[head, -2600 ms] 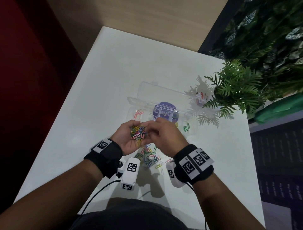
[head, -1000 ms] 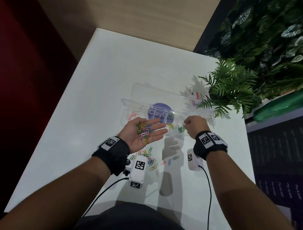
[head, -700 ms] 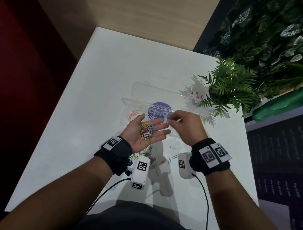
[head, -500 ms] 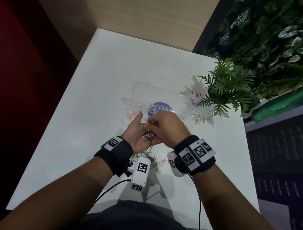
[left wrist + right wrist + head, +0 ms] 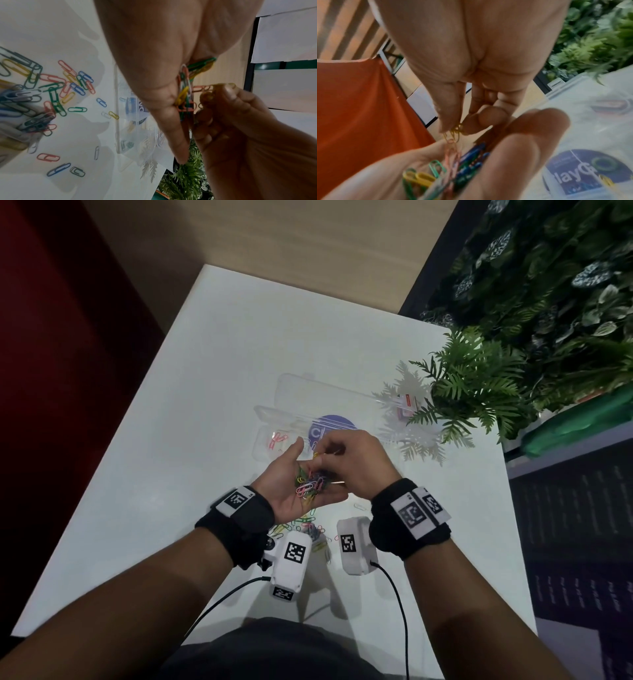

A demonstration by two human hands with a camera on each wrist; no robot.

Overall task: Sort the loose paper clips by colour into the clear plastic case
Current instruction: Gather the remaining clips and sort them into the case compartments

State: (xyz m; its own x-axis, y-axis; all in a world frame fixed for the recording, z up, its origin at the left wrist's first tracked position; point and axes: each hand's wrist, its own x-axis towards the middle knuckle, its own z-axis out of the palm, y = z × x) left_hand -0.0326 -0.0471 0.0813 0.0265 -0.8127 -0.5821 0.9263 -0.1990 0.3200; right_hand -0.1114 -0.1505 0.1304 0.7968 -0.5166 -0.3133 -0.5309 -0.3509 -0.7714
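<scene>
Loose clips (image 5: 306,524) scattered on table (image 5: 205,412) by near edge. Left hand (image 5: 289,486) above them, palm up, fingers relaxed, carrying mixed heap (image 5: 311,485). Right hand (image 5: 356,462) pinches yellow clips (image 5: 456,129) over heap. Open case (image 5: 329,395) just beyond, mid-table; pink clips (image 5: 278,438) in its left-end compartment.

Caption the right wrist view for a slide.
Right hand pinches yellow clips above mixed clips in the left hand; case beyond.
</scene>
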